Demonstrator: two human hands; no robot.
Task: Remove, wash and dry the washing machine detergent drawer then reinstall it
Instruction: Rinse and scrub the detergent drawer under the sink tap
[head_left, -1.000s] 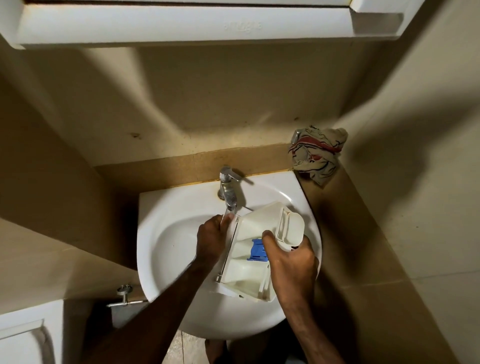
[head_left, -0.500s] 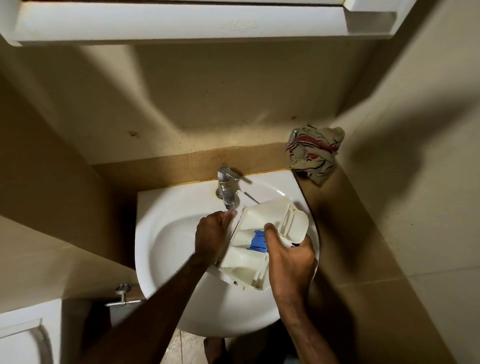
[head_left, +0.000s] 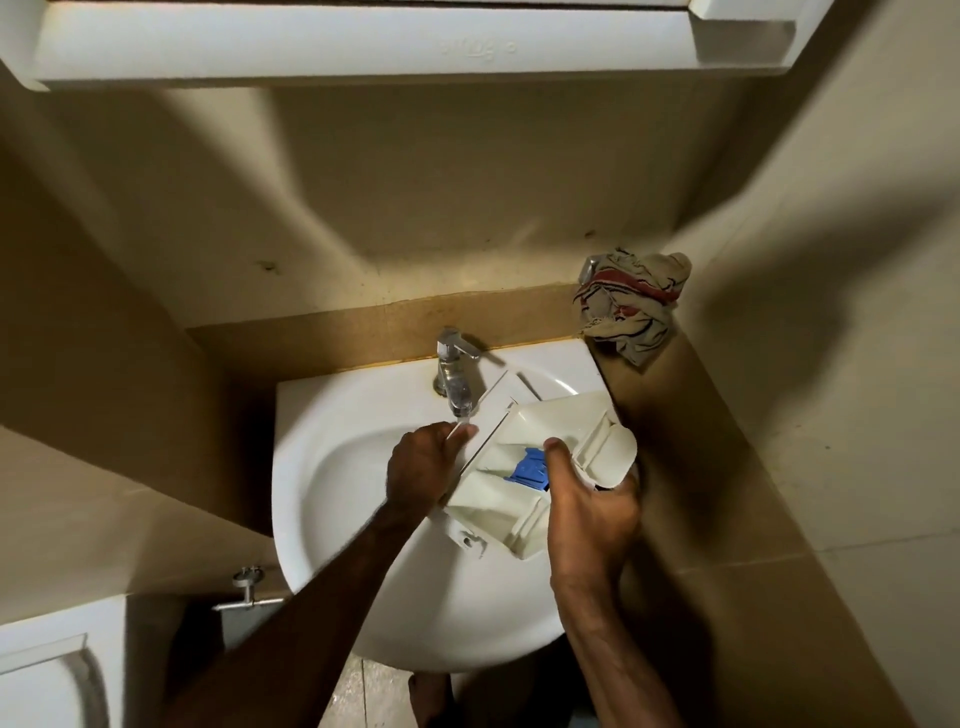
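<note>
The detergent drawer (head_left: 524, 462) has swung up and right since a second ago, its handle end now out over the basin (head_left: 332, 499) rim. The right hand (head_left: 589, 512) has its grip closed around that end, thumb beside the blue insert (head_left: 530, 470). The left hand (head_left: 423, 465) clasps the drawer's left wall under the tap (head_left: 454, 371).

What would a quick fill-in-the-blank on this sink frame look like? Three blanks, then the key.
1. The detergent drawer is held over the white ____.
2. The insert inside the drawer, by the right hand's thumb, is coloured ____.
3. The left hand's fingertips sit under the spout of the ____.
4. The crumpled cloth lies on the ledge to the ____ of the tap.

Missing words: sink; blue; tap; right
</note>
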